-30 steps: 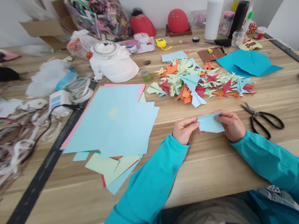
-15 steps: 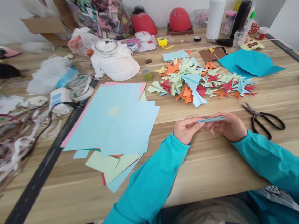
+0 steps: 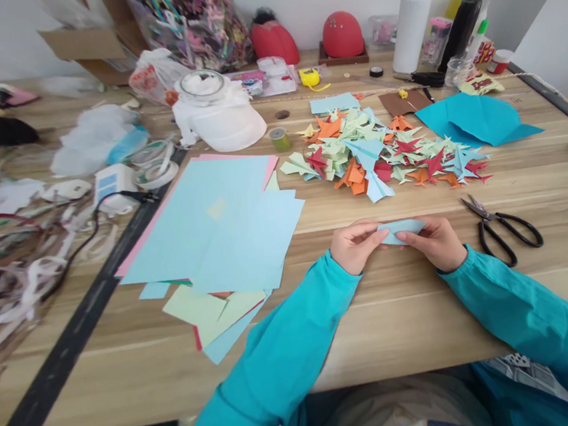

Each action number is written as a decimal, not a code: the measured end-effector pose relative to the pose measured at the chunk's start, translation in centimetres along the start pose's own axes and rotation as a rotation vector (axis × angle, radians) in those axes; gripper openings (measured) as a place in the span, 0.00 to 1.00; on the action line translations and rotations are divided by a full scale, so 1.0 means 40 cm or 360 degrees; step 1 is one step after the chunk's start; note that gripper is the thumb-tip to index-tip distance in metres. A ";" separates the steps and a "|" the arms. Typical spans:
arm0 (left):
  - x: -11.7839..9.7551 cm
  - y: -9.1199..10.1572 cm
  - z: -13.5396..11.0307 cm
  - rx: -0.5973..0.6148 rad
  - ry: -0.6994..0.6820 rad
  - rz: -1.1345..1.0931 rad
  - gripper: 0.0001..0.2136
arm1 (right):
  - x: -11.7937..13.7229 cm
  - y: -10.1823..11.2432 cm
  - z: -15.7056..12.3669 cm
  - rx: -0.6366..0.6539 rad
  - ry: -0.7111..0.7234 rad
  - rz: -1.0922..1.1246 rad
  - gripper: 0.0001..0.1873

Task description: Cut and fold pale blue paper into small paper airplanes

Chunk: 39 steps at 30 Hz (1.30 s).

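Between my two hands is a small folded piece of light blue paper (image 3: 400, 230), its flat face turned up toward me. My left hand (image 3: 357, 246) pinches its left end between thumb and fingers. On the other end, my right hand (image 3: 435, 242) is closed with the thumb pressed on top of the paper. Both hands are just above the wooden table. Beyond them lies a pile of folded paper shapes (image 3: 365, 148) in green, orange, red and blue. Black-handled scissors (image 3: 496, 226) rest to the right of my right hand, blades partly apart.
Left of my hands are stacked sheets of coloured paper (image 3: 246, 237), light blue on top. A teal paper piece (image 3: 479, 120) lies at the back right. A green spool (image 3: 279, 139), a yellow tape measure (image 3: 310, 77) and a white-wrapped jar (image 3: 217, 115) stand farther back. Ribbons clutter the far left.
The folded blue paper has tipped from edge-on to showing its flat face. My right thumb has come down onto it. My left hand keeps its hold.
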State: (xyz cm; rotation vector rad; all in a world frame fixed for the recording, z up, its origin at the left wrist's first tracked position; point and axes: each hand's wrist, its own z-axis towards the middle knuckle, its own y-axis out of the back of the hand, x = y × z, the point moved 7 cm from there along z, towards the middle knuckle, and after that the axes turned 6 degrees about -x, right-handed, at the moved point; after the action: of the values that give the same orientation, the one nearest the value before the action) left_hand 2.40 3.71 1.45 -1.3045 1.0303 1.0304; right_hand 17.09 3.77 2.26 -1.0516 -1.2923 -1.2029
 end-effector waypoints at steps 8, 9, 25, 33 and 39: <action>-0.040 -0.001 -0.002 0.0077 -0.0140 0.0179 0.13 | 0.005 -0.002 0.000 0.0015 0.0028 -0.0018 0.15; -0.042 -0.002 -0.002 0.0095 -0.0166 0.0216 0.13 | 0.006 0.001 0.000 -0.0011 0.0046 -0.0023 0.15; -0.052 -0.016 -0.020 0.0162 -0.0412 0.0423 0.11 | 0.032 -0.005 -0.013 0.0043 0.0219 -0.0098 0.09; -0.037 -0.018 -0.017 0.0154 -0.0234 0.0344 0.12 | 0.023 0.001 -0.013 -0.0022 0.0133 -0.0067 0.13; -0.030 -0.024 -0.016 0.0172 -0.0100 0.0265 0.11 | 0.028 0.002 -0.014 -0.0061 0.0103 0.0010 0.15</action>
State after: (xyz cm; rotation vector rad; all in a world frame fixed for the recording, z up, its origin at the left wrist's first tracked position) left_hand 3.05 3.07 2.83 -1.1068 1.1455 1.1179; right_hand 17.13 3.17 3.34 -1.0355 -1.2193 -1.2513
